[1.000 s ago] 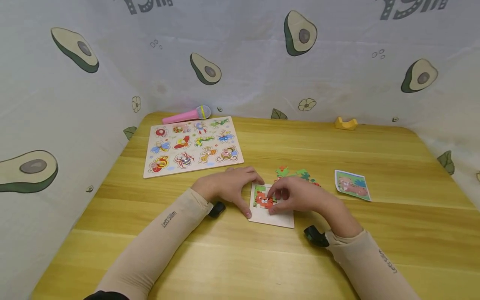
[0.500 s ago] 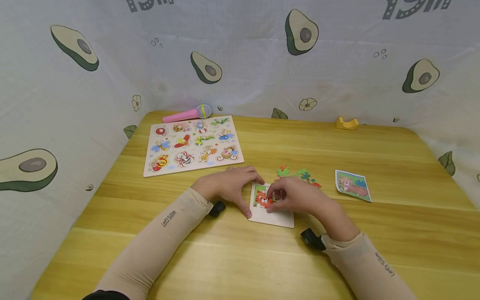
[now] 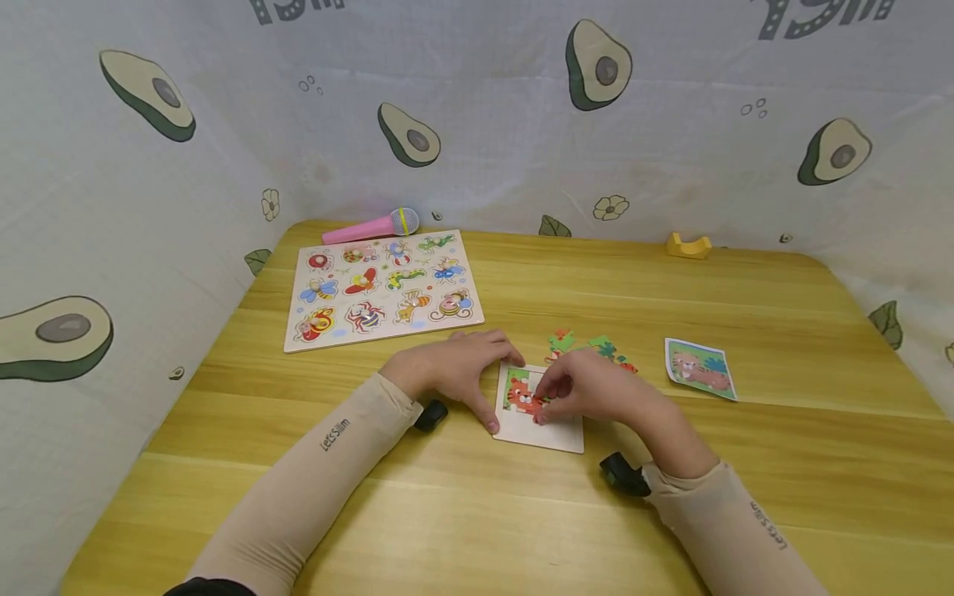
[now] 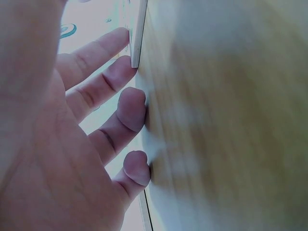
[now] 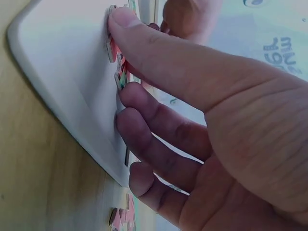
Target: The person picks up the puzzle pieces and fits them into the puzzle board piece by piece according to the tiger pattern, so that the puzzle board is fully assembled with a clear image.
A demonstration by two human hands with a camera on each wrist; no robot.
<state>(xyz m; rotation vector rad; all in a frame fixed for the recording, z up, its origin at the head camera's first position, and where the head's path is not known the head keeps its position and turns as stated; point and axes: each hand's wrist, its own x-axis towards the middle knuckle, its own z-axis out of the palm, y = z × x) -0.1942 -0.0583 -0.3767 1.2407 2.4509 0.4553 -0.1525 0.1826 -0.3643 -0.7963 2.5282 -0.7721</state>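
Observation:
A small white puzzle board (image 3: 547, 432) lies on the table, its left side filled with joined pieces showing an orange tiger face (image 3: 522, 397). My left hand (image 3: 458, 368) holds the board's left edge, thumb at the near corner and fingers at the far one. My right hand (image 3: 596, 387) is over the board's right half, pinching an orange puzzle piece (image 5: 111, 48) beside the tiger face. Its thumb lies on that piece in the right wrist view, and the fingers hide part of it. Loose green and orange puzzle pieces (image 3: 602, 343) lie just beyond the right hand.
A larger wooden peg puzzle (image 3: 383, 290) with insect pictures lies at the left back, a pink toy microphone (image 3: 373, 228) behind it. To the right is a tiger picture card (image 3: 701, 369). A yellow curved block (image 3: 688, 246) stands near the table's back edge.
My right fingers have shifted slightly to the right, baring a pale patch of the board above the tiger face. The left hand and the board stay where they were.

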